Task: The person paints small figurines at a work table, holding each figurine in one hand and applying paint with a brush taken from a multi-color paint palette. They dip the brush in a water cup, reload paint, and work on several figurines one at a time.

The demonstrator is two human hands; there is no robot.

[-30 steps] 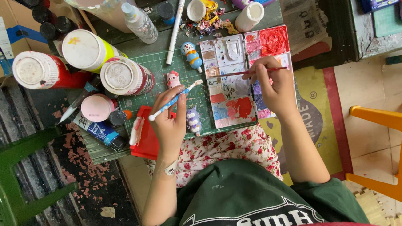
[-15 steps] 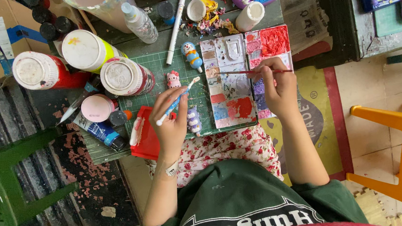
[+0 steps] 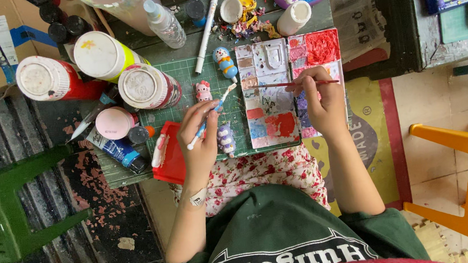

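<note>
While white-lidded jars [image 3: 95, 67] stand left, fingers [image 3: 303, 82] pinch a brush [image 3: 291, 84].

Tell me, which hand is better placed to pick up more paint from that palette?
The right hand, probably. It holds the thin red-handled brush, whose tip lies over the wells of the palette. The left hand is beside the palette, busy gripping a white and blue stick-like piece.

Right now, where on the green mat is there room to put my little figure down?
The barest patch of the green cutting mat lies between the white marker and the big paint jar. A smaller gap sits under the blue-and-white figure, beside the paint palette. It is crowded around the left hand, with figures close by.
</note>
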